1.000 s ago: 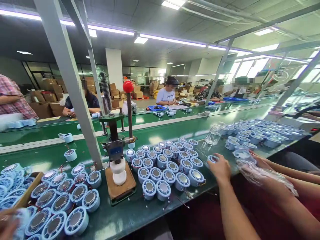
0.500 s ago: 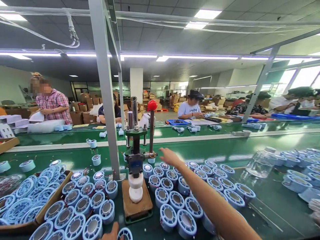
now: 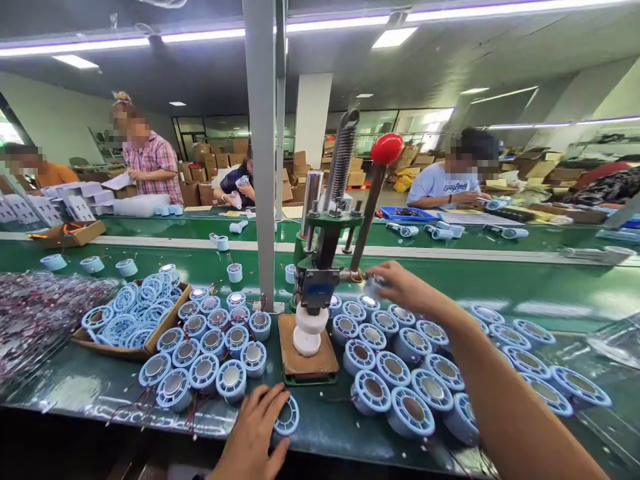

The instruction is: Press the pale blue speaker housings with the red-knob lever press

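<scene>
At the front edge of the green bench, my left hand (image 3: 257,430) has its fingers and thumb around a light blue round motor housing (image 3: 289,417). Beyond it stands a hand press (image 3: 320,287) with a red-knobbed lever (image 3: 367,207) pointing up. Its white upper block sits right above the white lower seat (image 3: 307,341); whether anything lies between them is hidden. Right of the press pivot, my right hand (image 3: 397,285) has bent fingers at a blurred, pale round part (image 3: 374,287), apparently another housing, above the back of the right-hand group.
Rows of blue housings (image 3: 205,370) stand left of the press and more housings (image 3: 430,387) to its right. A cardboard box (image 3: 165,327) holds blue rings. Wired parts (image 3: 45,320) lie in a heap at far left. A grey post (image 3: 261,167) rises behind the press. Co-workers sit and stand across.
The view has tilted down and turned left. More of my left hand shows around the front housing. My right hand, whose fingers looked bare before, now has a blurred pale part at them.
</scene>
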Demonstrator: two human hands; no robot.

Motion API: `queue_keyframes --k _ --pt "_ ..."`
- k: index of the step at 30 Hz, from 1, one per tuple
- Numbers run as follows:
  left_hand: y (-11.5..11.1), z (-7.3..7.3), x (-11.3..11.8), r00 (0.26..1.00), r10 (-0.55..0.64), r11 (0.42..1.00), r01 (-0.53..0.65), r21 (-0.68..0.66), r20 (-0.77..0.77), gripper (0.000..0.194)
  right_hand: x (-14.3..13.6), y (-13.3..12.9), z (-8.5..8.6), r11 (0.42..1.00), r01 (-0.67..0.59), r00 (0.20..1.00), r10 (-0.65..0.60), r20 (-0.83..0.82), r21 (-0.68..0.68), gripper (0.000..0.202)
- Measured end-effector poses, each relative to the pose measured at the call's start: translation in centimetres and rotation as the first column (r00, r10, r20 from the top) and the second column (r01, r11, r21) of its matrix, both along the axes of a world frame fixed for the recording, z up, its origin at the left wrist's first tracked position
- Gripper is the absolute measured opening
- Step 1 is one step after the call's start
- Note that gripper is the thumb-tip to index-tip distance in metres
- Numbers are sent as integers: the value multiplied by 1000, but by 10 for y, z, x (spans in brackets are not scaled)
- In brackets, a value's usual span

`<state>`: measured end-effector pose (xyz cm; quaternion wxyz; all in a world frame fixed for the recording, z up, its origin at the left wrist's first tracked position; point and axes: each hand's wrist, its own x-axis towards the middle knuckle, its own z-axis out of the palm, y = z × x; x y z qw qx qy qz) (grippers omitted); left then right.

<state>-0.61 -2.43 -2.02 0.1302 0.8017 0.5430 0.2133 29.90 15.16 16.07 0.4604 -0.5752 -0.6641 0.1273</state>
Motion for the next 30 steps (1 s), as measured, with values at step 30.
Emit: queue_keyframes --k 30 --pt "0 36 47 912 273 960 -281 -19 306 77 -149 -167 -210 955 29 999 -14 -51 295 53"
